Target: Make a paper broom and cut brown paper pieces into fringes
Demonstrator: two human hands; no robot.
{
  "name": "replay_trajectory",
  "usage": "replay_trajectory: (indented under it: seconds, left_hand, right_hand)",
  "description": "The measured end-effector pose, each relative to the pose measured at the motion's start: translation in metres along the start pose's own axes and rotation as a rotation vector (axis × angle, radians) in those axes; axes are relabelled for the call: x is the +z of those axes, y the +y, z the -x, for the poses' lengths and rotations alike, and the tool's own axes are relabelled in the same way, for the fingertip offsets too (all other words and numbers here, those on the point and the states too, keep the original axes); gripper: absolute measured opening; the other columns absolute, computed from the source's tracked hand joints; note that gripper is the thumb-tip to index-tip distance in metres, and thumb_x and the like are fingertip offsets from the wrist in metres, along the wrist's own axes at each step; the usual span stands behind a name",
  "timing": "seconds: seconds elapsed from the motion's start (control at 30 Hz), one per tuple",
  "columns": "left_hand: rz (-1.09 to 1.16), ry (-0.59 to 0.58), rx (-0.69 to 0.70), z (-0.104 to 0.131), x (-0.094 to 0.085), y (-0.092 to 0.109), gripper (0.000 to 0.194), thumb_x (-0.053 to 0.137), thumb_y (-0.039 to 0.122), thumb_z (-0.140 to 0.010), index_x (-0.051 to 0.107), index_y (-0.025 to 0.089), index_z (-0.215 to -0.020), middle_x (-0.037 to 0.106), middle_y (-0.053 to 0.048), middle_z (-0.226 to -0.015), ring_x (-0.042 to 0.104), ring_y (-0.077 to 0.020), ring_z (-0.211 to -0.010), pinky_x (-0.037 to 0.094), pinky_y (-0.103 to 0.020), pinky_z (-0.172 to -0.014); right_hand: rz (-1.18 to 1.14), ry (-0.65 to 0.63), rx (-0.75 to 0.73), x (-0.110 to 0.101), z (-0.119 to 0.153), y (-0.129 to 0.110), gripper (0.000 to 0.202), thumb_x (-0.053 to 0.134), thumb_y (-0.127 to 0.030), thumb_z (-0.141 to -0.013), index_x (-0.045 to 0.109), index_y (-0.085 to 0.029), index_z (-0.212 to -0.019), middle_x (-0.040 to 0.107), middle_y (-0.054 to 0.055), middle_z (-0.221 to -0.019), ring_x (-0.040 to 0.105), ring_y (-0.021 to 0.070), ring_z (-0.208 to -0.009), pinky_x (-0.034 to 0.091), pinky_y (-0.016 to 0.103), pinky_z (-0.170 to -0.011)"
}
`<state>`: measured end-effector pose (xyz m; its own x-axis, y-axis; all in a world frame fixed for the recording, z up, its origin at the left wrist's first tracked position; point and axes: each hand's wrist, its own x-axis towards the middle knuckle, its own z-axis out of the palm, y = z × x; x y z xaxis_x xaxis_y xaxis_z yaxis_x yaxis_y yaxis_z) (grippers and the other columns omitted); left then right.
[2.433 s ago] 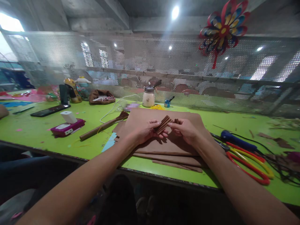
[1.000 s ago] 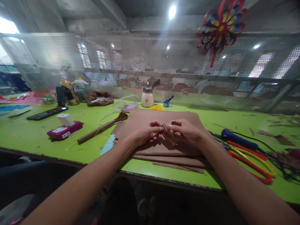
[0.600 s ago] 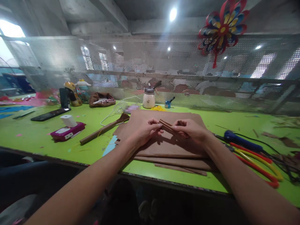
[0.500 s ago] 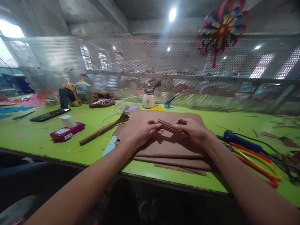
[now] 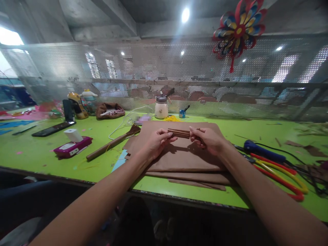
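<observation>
Between my two hands is a small piece of brown paper [image 5: 180, 133] cut into narrow strips, held level above the stack. My left hand [image 5: 161, 140] pinches its left end between thumb and fingers. At the other end my right hand [image 5: 205, 139] has its fingers closed on the same piece, and part of the brown paper is hidden inside that hand. Below both hands lies a stack of large brown paper sheets [image 5: 179, 159], with folded edges toward the table's front. A rolled brown paper stick with a fringed end [image 5: 110, 147] rests left of the stack.
Right of the stack lie red-and-yellow-handled scissors [image 5: 279, 174] and a blue-handled corded tool [image 5: 263, 151]. A purple power strip [image 5: 73, 147] with a white plug sits left. Behind stand a lidded jar [image 5: 161, 108] and a small blue pot [image 5: 182, 113]. A perforated screen [image 5: 143, 71] borders the table.
The strip-cut brown paper has turned from slanting down rightward to nearly level. My right hand has shifted slightly, and the view has moved a little.
</observation>
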<state>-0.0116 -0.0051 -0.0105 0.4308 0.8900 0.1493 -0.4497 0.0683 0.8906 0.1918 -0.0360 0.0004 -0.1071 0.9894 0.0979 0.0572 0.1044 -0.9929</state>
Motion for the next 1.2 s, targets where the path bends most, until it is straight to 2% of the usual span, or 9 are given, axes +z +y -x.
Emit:
replay_trajectory:
  seconds: [0.2, 0.47, 0.6, 0.7, 0.97, 1.2]
  left_hand:
    - [0.023, 0.003, 0.027, 0.0006, 0.0016, 0.0002, 0.018, 0.067, 0.01, -0.064, 0.049, 0.011, -0.063, 0.06, -0.001, -0.072, 0.062, -0.012, -0.074, 0.048, -0.025, -0.078]
    - [-0.002, -0.003, -0.014, 0.0018, 0.0019, 0.0015, 0.02, 0.067, 0.013, -0.062, 0.047, 0.013, -0.064, 0.06, -0.001, -0.067, 0.064, -0.0152, -0.069, 0.05, -0.025, -0.067]
    - [-0.02, -0.075, 0.004, 0.0006, -0.0017, -0.0007, 0.019, 0.065, 0.013, -0.065, 0.046, 0.013, -0.064, 0.061, -0.002, -0.07, 0.064, -0.0158, -0.069, 0.049, -0.029, -0.074]
    - [-0.032, -0.088, 0.006, 0.0003, -0.0019, -0.0014, 0.018, 0.064, 0.011, -0.065, 0.045, 0.013, -0.064, 0.062, -0.004, -0.074, 0.064, -0.0166, -0.071, 0.048, -0.031, -0.077]
    - [-0.072, -0.077, -0.003, 0.0001, -0.0011, -0.0015, 0.015, 0.061, 0.01, -0.067, 0.047, 0.013, -0.066, 0.064, -0.008, -0.076, 0.064, -0.0151, -0.067, 0.048, -0.024, -0.065]
    - [-0.055, -0.093, -0.026, -0.0006, -0.0022, -0.0031, 0.016, 0.062, 0.009, -0.067, 0.047, 0.012, -0.069, 0.064, -0.006, -0.074, 0.063, -0.0138, -0.065, 0.047, -0.021, -0.058]
  right_hand:
    - [-0.002, -0.075, -0.008, 0.0041, 0.0009, 0.0034, 0.031, 0.063, -0.043, -0.068, 0.052, -0.014, -0.069, 0.045, -0.004, -0.053, 0.031, 0.0038, -0.04, 0.02, 0.021, -0.038]
    - [-0.021, -0.052, -0.038, 0.0041, 0.0012, 0.0031, 0.028, 0.066, -0.039, -0.066, 0.049, -0.016, -0.068, 0.046, -0.005, -0.052, 0.029, 0.003, -0.038, 0.018, 0.02, -0.038]
    - [-0.018, -0.044, -0.02, 0.0037, 0.0009, 0.0029, 0.029, 0.065, -0.04, -0.065, 0.048, -0.016, -0.065, 0.043, -0.006, -0.049, 0.027, 0.0031, -0.038, 0.015, 0.02, -0.037]
    - [-0.028, -0.034, -0.018, 0.003, 0.0001, 0.0033, 0.03, 0.066, -0.04, -0.064, 0.048, -0.016, -0.067, 0.045, -0.004, -0.052, 0.028, 0.0032, -0.038, 0.015, 0.02, -0.036]
    - [-0.03, -0.002, -0.018, 0.004, -0.0005, 0.0032, 0.031, 0.065, -0.042, -0.065, 0.049, -0.016, -0.067, 0.049, -0.002, -0.057, 0.029, 0.0036, -0.039, 0.015, 0.019, -0.035]
    - [-0.045, -0.013, -0.049, 0.0047, -0.0005, 0.0035, 0.028, 0.064, -0.04, -0.067, 0.049, -0.016, -0.065, 0.048, -0.002, -0.055, 0.028, 0.0034, -0.038, 0.015, 0.02, -0.035]
